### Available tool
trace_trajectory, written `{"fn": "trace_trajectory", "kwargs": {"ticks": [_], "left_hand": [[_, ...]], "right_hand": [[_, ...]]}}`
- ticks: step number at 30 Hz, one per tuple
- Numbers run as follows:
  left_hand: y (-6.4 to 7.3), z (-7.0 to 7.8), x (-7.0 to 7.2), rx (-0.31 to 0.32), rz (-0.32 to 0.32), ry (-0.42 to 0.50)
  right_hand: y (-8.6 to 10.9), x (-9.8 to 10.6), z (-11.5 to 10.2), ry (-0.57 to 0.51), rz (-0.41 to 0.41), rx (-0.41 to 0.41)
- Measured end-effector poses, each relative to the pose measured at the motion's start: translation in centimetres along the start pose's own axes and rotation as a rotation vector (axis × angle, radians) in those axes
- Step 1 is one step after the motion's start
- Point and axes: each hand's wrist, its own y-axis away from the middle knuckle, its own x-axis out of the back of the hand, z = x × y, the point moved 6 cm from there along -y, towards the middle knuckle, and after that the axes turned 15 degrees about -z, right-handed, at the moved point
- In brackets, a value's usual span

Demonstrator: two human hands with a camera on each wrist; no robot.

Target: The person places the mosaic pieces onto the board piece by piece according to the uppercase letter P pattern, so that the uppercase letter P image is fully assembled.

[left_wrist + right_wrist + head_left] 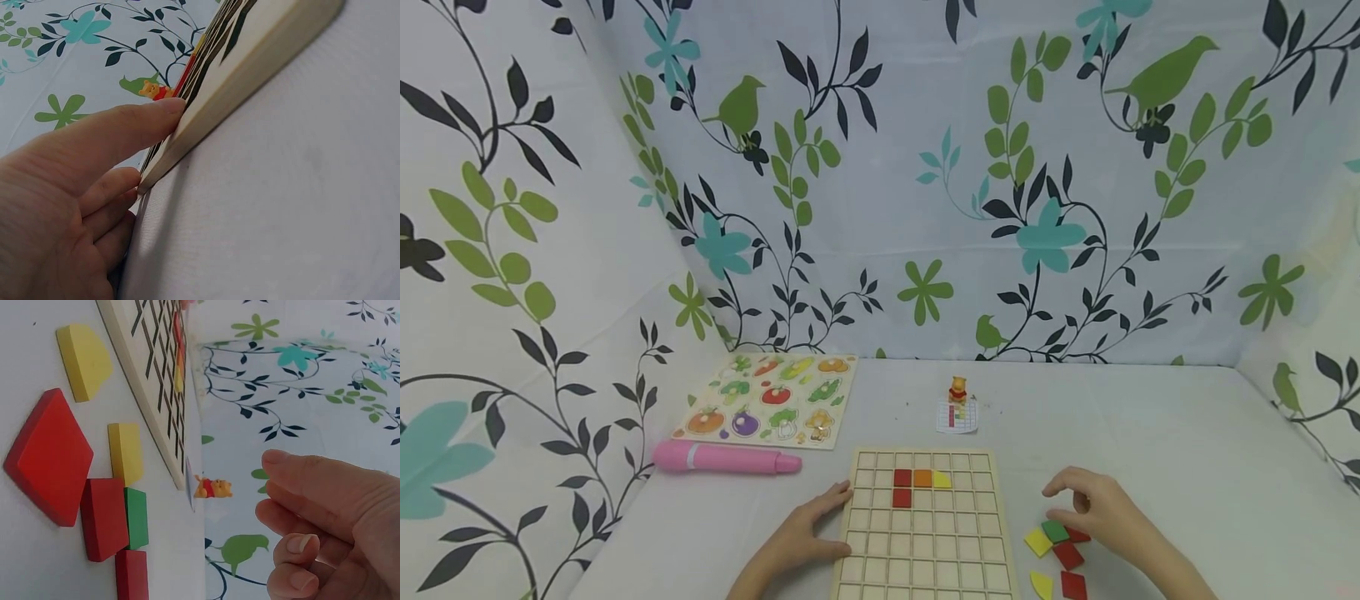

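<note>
My left hand [801, 537] touches the left edge of a wooden grid board [919, 547], thumb and fingers spread along it; in the left wrist view the thumb rests against the board's side. Set in the grid's upper rows are two red tiles [902, 477], an orange tile [922, 478] and a yellow tile [942, 480]. To the right of the board, my right hand [1101, 508] hovers over loose pieces with nothing in its fingers, which are loosely bent. Below it lie a green piece [1055, 532], several red pieces [1068, 555] and yellow pieces [1038, 542].
Behind the board, a small bear figure [958, 389] stands at a paper card [957, 417] with a coloured grid. A vegetable puzzle board [767, 400] lies back left, with a pink pen-shaped object [730, 459] in front of it. Patterned cloth [880, 208] hangs around the white table.
</note>
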Motion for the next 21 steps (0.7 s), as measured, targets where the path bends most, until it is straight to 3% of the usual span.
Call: {"fn": "trace_trajectory", "kwargs": {"ticks": [7,21], "left_hand": [[0.0,0.1,-0.1,0.006,-0.018,0.027],[-0.1,0.1,0.1,0.015,-0.005,-0.011]], "right_hand": [[0.4,-0.2,0.9,0.052,-0.008,-0.043],[0.6,-0.1,2.3,0.085,-0.018,-0.113]]}}
